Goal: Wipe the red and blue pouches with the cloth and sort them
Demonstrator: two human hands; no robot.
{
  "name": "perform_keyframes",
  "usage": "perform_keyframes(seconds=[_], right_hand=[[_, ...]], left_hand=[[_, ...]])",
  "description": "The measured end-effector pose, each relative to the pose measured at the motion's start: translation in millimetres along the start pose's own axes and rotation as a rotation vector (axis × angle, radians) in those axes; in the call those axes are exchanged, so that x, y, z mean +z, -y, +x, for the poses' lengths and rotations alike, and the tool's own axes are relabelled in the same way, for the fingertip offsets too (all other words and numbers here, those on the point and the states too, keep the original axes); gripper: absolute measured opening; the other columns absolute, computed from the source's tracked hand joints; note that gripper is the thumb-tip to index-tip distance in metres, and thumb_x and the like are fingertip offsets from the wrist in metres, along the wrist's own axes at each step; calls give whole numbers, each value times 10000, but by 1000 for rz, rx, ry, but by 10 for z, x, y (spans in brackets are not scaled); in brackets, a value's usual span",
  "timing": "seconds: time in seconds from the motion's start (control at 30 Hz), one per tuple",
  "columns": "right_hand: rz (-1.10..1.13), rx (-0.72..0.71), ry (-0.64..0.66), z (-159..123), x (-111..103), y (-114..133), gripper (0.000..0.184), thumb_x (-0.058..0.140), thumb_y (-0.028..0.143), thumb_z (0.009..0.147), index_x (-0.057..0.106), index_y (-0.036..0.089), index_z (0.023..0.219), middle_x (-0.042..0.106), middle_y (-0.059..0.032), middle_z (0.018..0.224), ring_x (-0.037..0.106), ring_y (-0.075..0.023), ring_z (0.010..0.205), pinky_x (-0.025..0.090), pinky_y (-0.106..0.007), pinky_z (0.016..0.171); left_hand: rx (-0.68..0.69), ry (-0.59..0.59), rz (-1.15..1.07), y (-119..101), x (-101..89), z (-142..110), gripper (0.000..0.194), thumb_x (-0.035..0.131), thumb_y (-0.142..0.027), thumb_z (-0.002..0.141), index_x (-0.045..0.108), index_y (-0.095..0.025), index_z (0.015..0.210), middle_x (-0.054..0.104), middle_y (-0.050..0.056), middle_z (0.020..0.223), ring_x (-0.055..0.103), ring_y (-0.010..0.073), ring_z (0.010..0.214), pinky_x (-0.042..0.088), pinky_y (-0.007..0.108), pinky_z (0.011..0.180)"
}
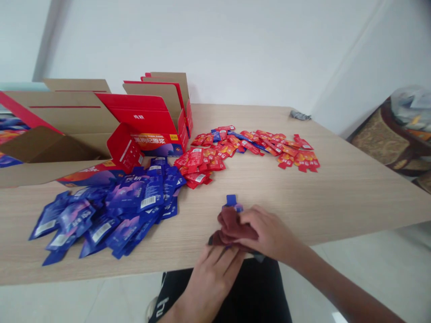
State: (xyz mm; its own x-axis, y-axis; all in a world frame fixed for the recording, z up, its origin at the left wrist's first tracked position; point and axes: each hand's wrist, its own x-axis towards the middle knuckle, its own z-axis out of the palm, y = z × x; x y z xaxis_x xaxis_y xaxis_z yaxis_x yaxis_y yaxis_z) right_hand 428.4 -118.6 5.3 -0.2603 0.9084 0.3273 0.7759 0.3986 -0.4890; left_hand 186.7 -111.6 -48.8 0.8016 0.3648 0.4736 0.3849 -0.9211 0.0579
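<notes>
My right hand (269, 233) is closed on a dark red cloth (232, 224) at the table's front edge, pressing it over a blue sachet (231, 201) whose top sticks out beyond the cloth. Just below it, my left hand (212, 273) lies with its fingers stretched flat at the table edge, fingertips touching the lower end of the cloth. A heap of blue sachets (111, 215) lies to the left of my hands. Red sachets (242, 150) are strewn across the middle of the wooden table (336, 188).
Open red and brown cardboard boxes (148, 121) stand at the back left of the table. A small grey object (300, 115) lies at the far right corner. A round patterned piece of furniture (393, 134) stands to the right, off the table.
</notes>
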Motion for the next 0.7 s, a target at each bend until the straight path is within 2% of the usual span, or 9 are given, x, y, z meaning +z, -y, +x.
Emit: perform_keyframes(seconds=[0.03,0.1,0.27,0.4,0.47,0.53,0.63,0.7], right_hand=[[-16,-56,67,30,58,8,276,766,399,906,597,258,1074,697,-32,1012,669,-239,966,531,-354,852],[-77,-99,100,99,136,-36,285,779,361,900,591,243,1077,691,-39,1016,661,-242,985,532,-363,871],[-279,-35,54,420,172,-343,323,765,409,906,599,232,1118,671,-62,1024,653,-258,987,541,-372,826],[-380,52,-38,690,91,-576,310,719,455,932,608,238,1123,672,-72,1013,657,-269,980,533,-366,802],[-398,133,-147,714,2,-632,315,650,483,965,598,227,1142,671,-99,1021,654,-288,967,526,-385,785],[-374,282,-345,629,-89,-632,400,585,570,974,578,215,1158,668,-121,1025,652,-302,934,517,-409,778],[-212,484,-607,346,-170,-572,572,615,728,875,556,229,1150,673,-112,1042,659,-313,928,506,-422,802],[-114,651,-659,122,-169,-531,688,648,806,777,547,239,1154,675,-104,989,666,-337,867,501,-433,740]], left_hand=[[-10,-26,-19,0,-3,-14,309,472,-207,1095,659,-206,1340,717,39,1276,637,194,1181,420,360,1100],[-11,-51,-17,-5,-9,-32,315,451,-197,1098,666,-204,1328,714,33,1302,643,192,1186,421,365,1117],[41,46,86,-17,-44,-46,369,456,-200,1088,606,-200,1424,581,58,1515,551,225,1378,455,372,1104],[26,3,85,-22,-56,-24,339,476,-244,1088,636,-218,1386,608,38,1490,551,214,1380,460,350,1099],[3,-34,67,-22,-59,6,325,501,-276,1085,643,-227,1374,645,19,1444,566,211,1354,450,350,1110],[-23,-58,48,-17,-63,40,343,536,-318,1076,627,-232,1395,680,10,1391,591,209,1309,444,355,1117],[-9,-85,49,0,-50,75,381,564,-335,1062,601,-228,1426,681,13,1380,604,195,1265,459,337,1098],[-10,-113,89,10,-13,76,359,557,-335,1061,619,-248,1404,651,25,1419,602,200,1259,493,318,1038]])
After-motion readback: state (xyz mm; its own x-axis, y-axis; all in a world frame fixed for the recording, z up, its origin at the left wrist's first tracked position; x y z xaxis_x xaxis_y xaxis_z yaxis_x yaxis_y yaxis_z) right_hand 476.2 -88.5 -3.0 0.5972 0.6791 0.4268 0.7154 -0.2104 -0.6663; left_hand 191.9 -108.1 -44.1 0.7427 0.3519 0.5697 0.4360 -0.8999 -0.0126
